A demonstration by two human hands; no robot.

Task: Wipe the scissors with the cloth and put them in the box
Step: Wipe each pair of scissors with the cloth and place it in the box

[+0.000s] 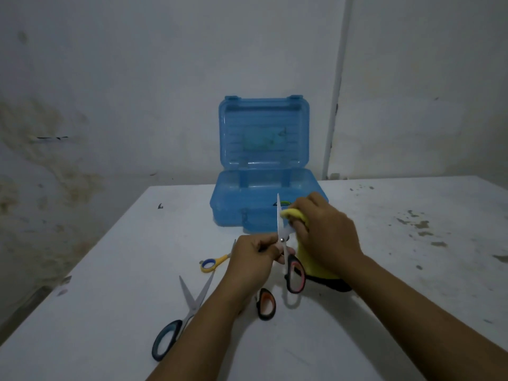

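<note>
Head view, single entry.

Item 1. Left hand (pixel 254 259): fingers curled, pinching the red-and-black scissors (pixel 294 273) near the pivot. Blades stand opened and point up and away from the hand; one handle loop hangs below it, the other sits lower, just over the table (pixel 412 270). Presumably held upright and spread so that each blade can be reached in turn.

Item 2. Right hand (pixel 324 232): closed round the yellow cloth (pixel 298 215), bunched at the fingertips and pressed to the blade just right of the left hand. The rest of the cloth trails down under the wrist to a dark edge near the table. Judged: wiping under way, this pair not yet boxed.

Item 3. Yellow-and-blue scissors (pixel 211 264): flat on the table, just left of the left hand, tips hidden behind it.

Item 4. Grey-handled scissors (pixel 181 317): flat, blades spread, below and left of the left forearm. Both pairs appear to await their turn, within easy reach.

Item 5. Blue box (pixel 247 196): translucent plastic, just beyond both hands, lid (pixel 264 133) propped upright near the wall, mouth facing the person; evidently left open to receive the scissors. Contents: a small dark and green shape shows at the tray's rim beside the right hand; what it is I cannot tell. A pale label shows on the lid.
</note>
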